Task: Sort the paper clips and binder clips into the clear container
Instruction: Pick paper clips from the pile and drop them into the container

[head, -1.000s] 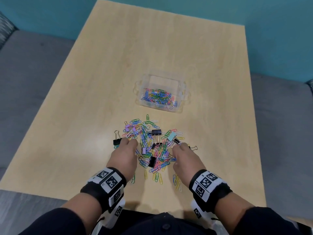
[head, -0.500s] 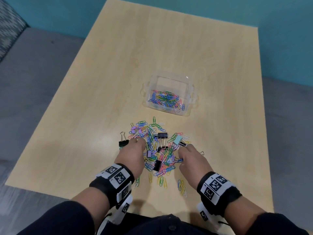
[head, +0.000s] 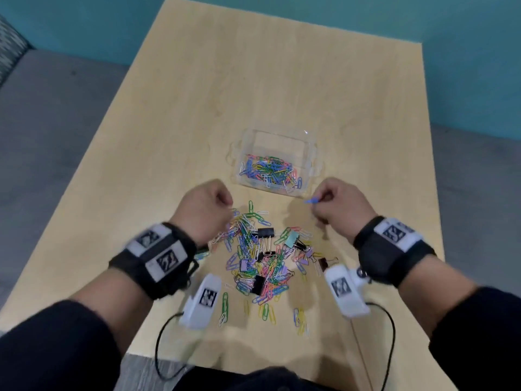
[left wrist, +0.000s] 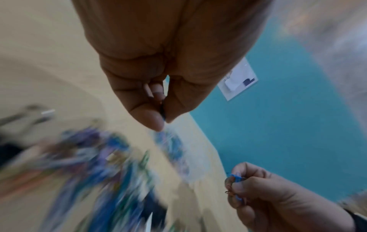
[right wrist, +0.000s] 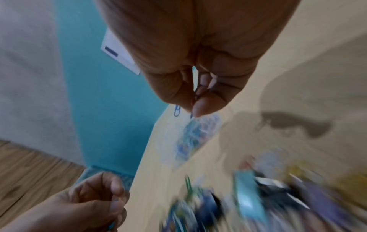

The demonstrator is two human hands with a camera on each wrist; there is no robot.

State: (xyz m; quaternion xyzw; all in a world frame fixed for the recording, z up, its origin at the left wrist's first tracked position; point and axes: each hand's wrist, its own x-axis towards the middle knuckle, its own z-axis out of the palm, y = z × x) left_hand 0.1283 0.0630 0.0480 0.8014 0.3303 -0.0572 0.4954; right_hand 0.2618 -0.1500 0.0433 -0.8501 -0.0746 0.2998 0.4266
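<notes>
A clear container [head: 308, 149] holding several coloured paper clips stands mid-table. In front of it lies a mixed pile of paper clips [head: 255, 256] and binder clips, among them a black binder clip [head: 265, 232]. My left hand [head: 224, 201] hovers above the pile's far left edge, thumb and fingers pinching a small dark clip [left wrist: 162, 112]. My right hand [head: 320, 200] hovers near the container's front right corner, pinching a blue paper clip [head: 310, 201]; a blue clip [right wrist: 176, 110] also pokes out beside the thumb in the right wrist view. Both wrist views are motion-blurred.
The light wooden table [head: 197, 94] stands on grey flooring before a teal wall. A few loose paper clips [head: 300, 320] lie near the table's front edge. White wrist camera units and their black cables hang below my wrists.
Both hands have lifted from the pile and moved forward toward the container, each now pinching a clip. The camera view has dropped closer to the table.
</notes>
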